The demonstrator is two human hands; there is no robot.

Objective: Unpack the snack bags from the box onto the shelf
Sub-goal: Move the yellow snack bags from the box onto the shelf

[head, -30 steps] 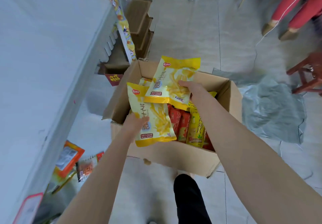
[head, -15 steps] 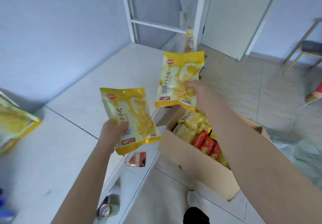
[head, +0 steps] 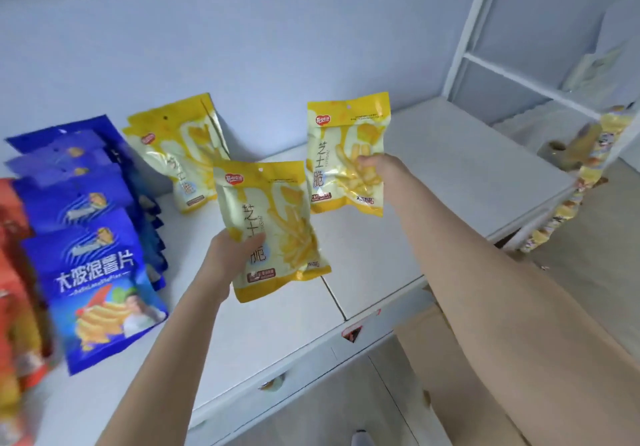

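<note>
Over the flat white shelf (head: 450, 175), the left hand (head: 231, 259) grips a glossy yellow plastic snack bag (head: 277, 217) upright, while the right hand (head: 378, 168), well apart, pinches a second yellow bag (head: 341, 140) farther back.

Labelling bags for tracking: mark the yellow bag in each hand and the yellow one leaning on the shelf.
left-hand yellow bag (head: 277, 210): head view, centre of its front panel.
right-hand yellow bag (head: 341, 147): head view, centre of its front panel.
leaning yellow bag (head: 176, 147): head view, middle of its front.
</note>
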